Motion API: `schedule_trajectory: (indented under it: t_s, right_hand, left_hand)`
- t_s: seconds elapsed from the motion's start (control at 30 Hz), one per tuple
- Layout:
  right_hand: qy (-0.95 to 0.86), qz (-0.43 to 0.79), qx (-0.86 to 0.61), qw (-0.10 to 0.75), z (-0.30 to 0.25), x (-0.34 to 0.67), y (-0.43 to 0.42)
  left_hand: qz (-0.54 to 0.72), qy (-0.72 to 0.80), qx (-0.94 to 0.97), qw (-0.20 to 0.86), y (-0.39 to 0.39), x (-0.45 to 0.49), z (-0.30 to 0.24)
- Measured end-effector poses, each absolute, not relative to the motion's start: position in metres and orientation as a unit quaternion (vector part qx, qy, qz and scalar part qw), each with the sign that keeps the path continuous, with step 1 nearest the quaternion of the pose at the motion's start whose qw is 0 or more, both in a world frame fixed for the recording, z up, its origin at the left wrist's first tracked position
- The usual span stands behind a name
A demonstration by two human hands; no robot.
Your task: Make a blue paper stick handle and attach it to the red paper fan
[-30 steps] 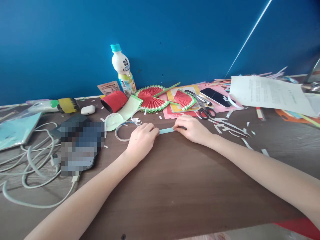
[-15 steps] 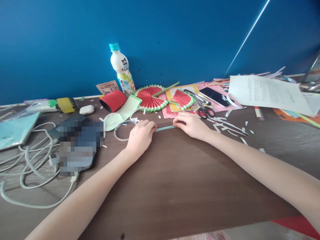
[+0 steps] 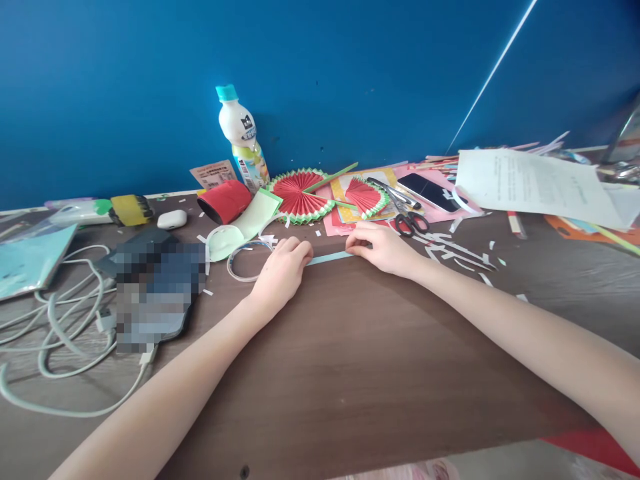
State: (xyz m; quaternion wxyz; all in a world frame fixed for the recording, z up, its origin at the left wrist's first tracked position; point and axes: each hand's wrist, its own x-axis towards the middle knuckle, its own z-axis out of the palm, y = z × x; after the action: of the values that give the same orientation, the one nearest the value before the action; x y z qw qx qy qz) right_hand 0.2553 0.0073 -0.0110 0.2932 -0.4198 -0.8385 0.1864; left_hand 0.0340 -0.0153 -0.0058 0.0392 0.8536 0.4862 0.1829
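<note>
A narrow light blue paper strip stretches between my two hands, just above or on the brown table. My left hand is closed on its left end, knuckles up. With thumb and fingers pinched, my right hand grips the other end. My fingers hide both ends of the strip. Left of my left hand lies a roll of clear tape. Behind my hands are a round folded red-and-green paper fan and a smaller half-open fan. Black-handled scissors rest just beyond my right hand.
At the back stands a bottle near a red tube. A pixelated phone with white cables lies left. White paper scraps, another phone and a printed sheet lie right. A blue wall rises behind.
The blue strip shows more of its flat face than before. Both hands keep their grip and have barely moved; the whole view has shifted slightly.
</note>
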Motion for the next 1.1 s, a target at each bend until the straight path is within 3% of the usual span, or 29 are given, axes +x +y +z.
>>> schedule_trajectory:
  t_s: [0.63,0.83,1.1]
  right_hand:
    - [-0.786,0.334,-0.488,0.181,0.005,0.285,0.022]
    - [-0.788,0.315,-0.503,0.162,0.008,0.291,0.025]
    - [-0.788,0.281,-0.526,0.154,0.004,0.304,0.028]
  left_hand:
    - [0.153,0.473,0.868,0.008,-0.014,0.031,-0.006]
    - [0.104,0.463,0.879,-0.05,-0.016,0.027,-0.002]
    - [0.112,0.405,0.907,-0.003,-0.01,0.015,0.005]
